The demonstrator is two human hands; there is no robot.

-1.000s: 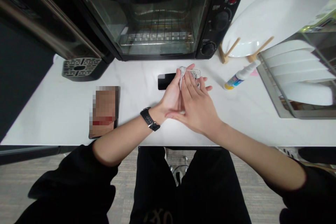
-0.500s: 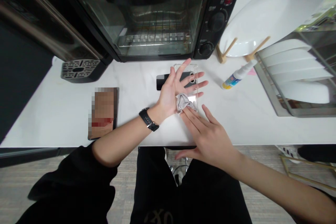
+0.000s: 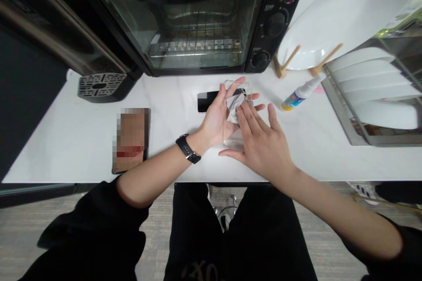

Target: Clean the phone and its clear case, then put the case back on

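My left hand (image 3: 219, 114) is palm up with its fingers spread, supporting a clear phone case (image 3: 233, 141). The fingers show partly through the see-through plastic. A small grey cloth (image 3: 234, 104) lies inside the case, pressed down under the fingertips of my right hand (image 3: 262, 140), whose thumb sticks out to the left. Behind my left hand a dark phone (image 3: 205, 102) lies on the counter, partly covered by the hand. A black-strapped watch (image 3: 187, 148) is on my left wrist.
A toaster oven (image 3: 198, 30) stands at the back of the white counter (image 3: 79, 145). A tablet-like device (image 3: 147, 134) lies left, near a machine's drip tray (image 3: 102, 88). To the right are a spray bottle (image 3: 300, 95), a large white plate (image 3: 316, 39) on a wooden stand and a rack of dishes (image 3: 372, 79).
My right hand has slid the cloth forward along the case, away from me. The case and my left hand have tilted slightly; the left hand still supports the case.
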